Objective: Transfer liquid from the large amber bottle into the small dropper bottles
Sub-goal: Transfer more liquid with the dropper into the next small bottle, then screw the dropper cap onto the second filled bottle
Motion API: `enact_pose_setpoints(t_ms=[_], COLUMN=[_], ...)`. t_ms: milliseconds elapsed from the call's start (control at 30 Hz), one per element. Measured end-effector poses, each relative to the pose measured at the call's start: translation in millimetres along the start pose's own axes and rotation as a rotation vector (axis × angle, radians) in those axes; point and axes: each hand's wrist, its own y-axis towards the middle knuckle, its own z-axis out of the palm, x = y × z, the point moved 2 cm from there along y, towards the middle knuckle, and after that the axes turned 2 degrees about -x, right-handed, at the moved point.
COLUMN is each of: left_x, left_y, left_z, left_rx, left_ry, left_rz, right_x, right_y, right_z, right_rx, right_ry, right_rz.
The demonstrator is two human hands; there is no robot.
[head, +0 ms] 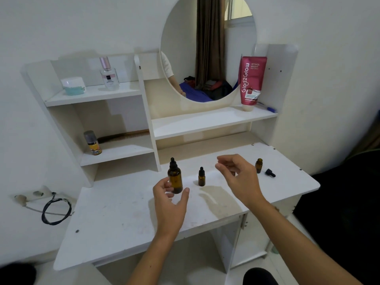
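Though cupped, left hand (168,200) beside large amber bottle (175,177).

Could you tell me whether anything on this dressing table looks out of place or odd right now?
One small dropper bottle at the far right stands uncapped, its black dropper cap lying on its side beside it. The tabletop shows a brownish smear just in front of the capped small bottle. Nothing looks freshly spilled or broken.
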Motion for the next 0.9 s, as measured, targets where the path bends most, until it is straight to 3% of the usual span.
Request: enact_pose_setpoints(t_ms=[267, 467, 733, 900], left_x=[-4.8, -16.1, -20.7, -26.2], left_y=[-26.6, -33.7, -20.4, -6.0], left_z=[42.0, 88.5, 134.6, 154.1], left_rx=[0.195, 0.419, 0.472, 0.471], left_ry=[0.032, 0.078, 0.185, 0.193], left_rz=[0.065, 0.045, 0.037, 0.035], right_x=[-61.3, -104.1, -120.1, -112.7], right_y=[-16.9, -25.2, -10.2, -17.8], right_z=[-51.7, -59.8, -44.7, -52.3], right_rx=[-0.106, -0.039, 0.029, -0.07], right_ry=[-0.1, -0.335, -0.513, -0.439], right_rz=[0.187, 0.325, 0.399, 0.437])
